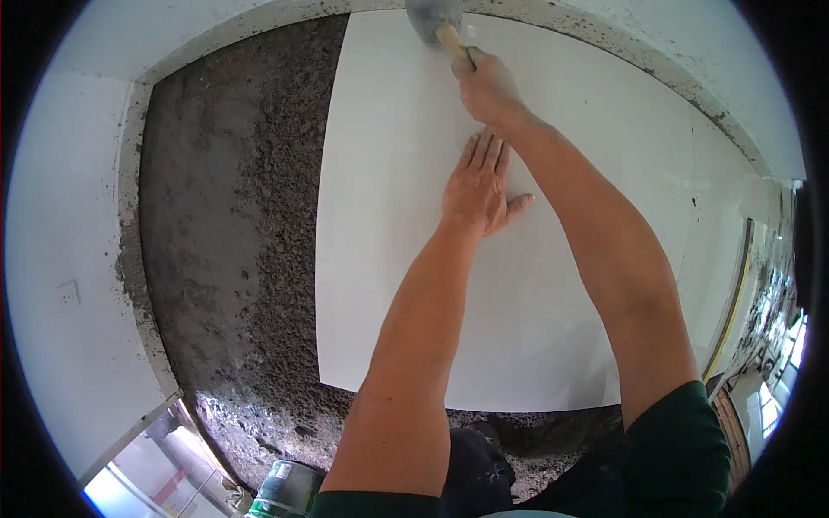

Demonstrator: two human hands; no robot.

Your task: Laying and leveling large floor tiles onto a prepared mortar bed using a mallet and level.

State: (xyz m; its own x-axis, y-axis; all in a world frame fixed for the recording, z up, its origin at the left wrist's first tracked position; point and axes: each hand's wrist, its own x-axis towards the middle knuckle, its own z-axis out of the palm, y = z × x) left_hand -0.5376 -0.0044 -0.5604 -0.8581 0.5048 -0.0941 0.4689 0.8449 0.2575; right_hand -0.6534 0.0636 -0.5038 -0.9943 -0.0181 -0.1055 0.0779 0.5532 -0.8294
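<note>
A large white floor tile (389,285) lies on a bed of dark, crumbly mortar (281,198). My left hand (477,192) rests flat on the tile near its middle, fingers stretched toward the far wall and thumb apart. Beyond it, my right hand (490,89) is wrapped around the wooden handle of a rubber mallet (452,41). The mallet's grey head is at the tile's far edge, close to the wall; whether it touches the tile I cannot tell. My right forearm crosses above the tile to the right of my left hand.
Walls with a rough, unpainted lower strip (129,198) border the left and far sides. A bucket (289,485) stands at the lower left, beside a doorway. On the right, a long yellow-edged bar (734,298) lies near the neighbouring white surface. Loose mortar borders the tile's near edge.
</note>
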